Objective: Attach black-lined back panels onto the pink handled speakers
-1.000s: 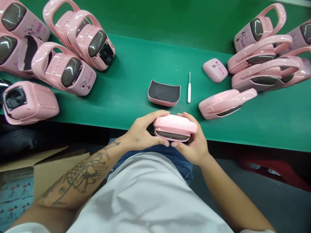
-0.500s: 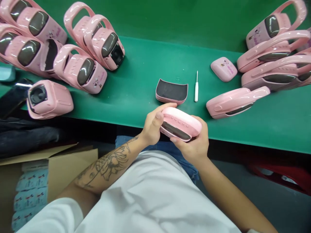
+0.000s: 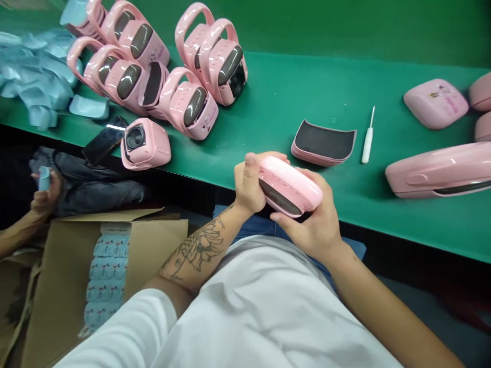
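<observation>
Between my two hands, just off the table's front edge, is a pink speaker [image 3: 289, 185] with a row of small buttons and a dark glossy panel turned toward me. My left hand [image 3: 250, 185] grips its left end, thumb raised along the side. Wrapped round the right end is my right hand [image 3: 315, 225], its thumb low near the dark panel. The speaker's far side is hidden. Just beyond it lies a stack of curved pink covers [image 3: 324, 144] with dark lining, and a white-handled screwdriver [image 3: 367, 144] rests to their right.
Several handled pink speakers [image 3: 194, 105] stand at the left; one speaker [image 3: 146, 144] shows its round driver. A dark phone [image 3: 104, 140] and light-blue pieces [image 3: 38, 71] lie farther left. Pink parts [image 3: 437, 105] sit right. Below left are an open carton [image 3: 159, 255] and another person's hand [image 3: 46, 191].
The view has swung to the left, so the table's contents shift rightward and another person's hand appears. Both my hands still hold the speaker, slightly tilted.
</observation>
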Tool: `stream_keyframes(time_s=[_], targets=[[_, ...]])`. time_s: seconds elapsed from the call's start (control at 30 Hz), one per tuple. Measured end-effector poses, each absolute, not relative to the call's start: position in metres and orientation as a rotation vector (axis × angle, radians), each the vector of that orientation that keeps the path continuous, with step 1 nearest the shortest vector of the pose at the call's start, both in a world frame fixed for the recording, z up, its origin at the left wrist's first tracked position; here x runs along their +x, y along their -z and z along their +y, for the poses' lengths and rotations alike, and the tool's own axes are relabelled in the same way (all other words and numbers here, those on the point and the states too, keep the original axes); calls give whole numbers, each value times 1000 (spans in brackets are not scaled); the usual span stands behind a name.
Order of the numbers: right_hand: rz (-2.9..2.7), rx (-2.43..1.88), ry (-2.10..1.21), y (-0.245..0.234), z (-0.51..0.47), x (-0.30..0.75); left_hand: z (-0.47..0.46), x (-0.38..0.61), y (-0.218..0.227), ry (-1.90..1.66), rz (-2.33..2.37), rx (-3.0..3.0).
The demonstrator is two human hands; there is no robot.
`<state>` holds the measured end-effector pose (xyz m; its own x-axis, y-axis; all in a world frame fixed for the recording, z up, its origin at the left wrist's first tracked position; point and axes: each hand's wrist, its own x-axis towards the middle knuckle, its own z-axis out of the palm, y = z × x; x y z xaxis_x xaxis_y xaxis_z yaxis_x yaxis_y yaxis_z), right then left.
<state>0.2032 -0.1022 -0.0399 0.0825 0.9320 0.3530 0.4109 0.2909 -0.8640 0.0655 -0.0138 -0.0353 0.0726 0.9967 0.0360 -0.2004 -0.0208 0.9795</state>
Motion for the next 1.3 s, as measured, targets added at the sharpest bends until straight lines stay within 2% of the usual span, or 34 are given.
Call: stream_keyframes(time_s=[0.3,0.47,0.63,0.77,0.93,1.3], targets=[[-1478,-1264,-670,40,-93,195,-15,52,36,-1249,1051,888],[-1590,-1300,-686,15,-78,214,-12,19,25,-1341,1039,1431],[-1744,-1225,-625,4,-64,228,-3,-12,-2,-859,713,2033],[-1594,-1203,-649,26,-70,218,-7,-7,-7,-888,832,1981],[-1423,-1126,-836,50,-85,200,-18,2,-11,-868,884,1999],[-1118,-940,-1081,51,-83,191,-26,7,-21,-696,1106,1843]])
